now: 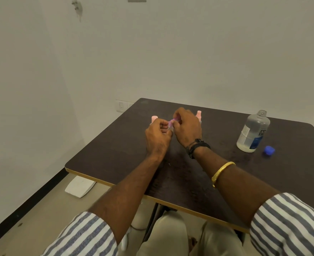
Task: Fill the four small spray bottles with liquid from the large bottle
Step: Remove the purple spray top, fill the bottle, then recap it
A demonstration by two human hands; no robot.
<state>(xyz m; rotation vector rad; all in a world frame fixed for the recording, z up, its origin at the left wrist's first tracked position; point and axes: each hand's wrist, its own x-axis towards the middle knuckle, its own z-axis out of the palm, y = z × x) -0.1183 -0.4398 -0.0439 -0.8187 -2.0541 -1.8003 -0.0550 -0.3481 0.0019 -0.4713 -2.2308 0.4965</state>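
Observation:
My left hand and my right hand meet over the far middle of the dark table. Both grip a small purple spray bottle, mostly hidden by the fingers; my right fingers pinch its purple top. A pink-topped small bottle stands just behind my left hand. Another pink-topped small bottle stands behind my right hand. The large clear bottle, uncapped and part full of liquid, stands at the right. Its blue cap lies beside it.
White walls close in behind and to the left of the table. A wall socket sits near the table's far left corner. A white table foot rests on the floor below the left edge. My knees are under the near edge.

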